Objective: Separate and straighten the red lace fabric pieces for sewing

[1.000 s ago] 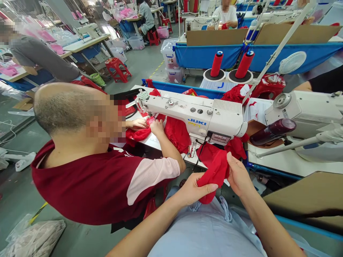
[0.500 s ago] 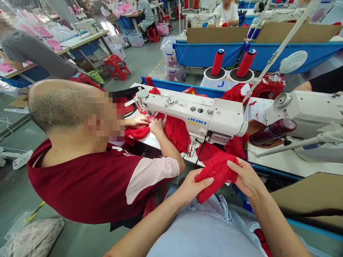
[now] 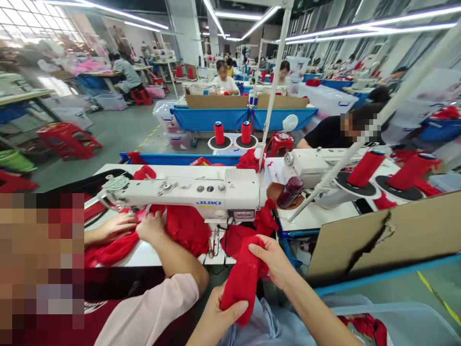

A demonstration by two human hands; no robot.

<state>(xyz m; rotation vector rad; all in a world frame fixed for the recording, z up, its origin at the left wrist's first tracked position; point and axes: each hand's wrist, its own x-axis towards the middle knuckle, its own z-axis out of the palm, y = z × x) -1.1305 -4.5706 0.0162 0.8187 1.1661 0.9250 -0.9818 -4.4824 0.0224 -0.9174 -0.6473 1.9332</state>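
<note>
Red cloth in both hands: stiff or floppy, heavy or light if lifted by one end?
Probably floppy: the red cloth bends and creases where the left hand and right hand grip it. Likely light for its size, as it looks like thin fabric. Unlikely to roll, given its soft, flattish shape.

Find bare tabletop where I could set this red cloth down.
Beyond your right hand, the white table shows a bare patch between the slanted pole and the cardboard. A smaller one shows between the co-worker's forearm and the cloth left of it. Crowded: under the sewing machine, by a red heap.
</note>
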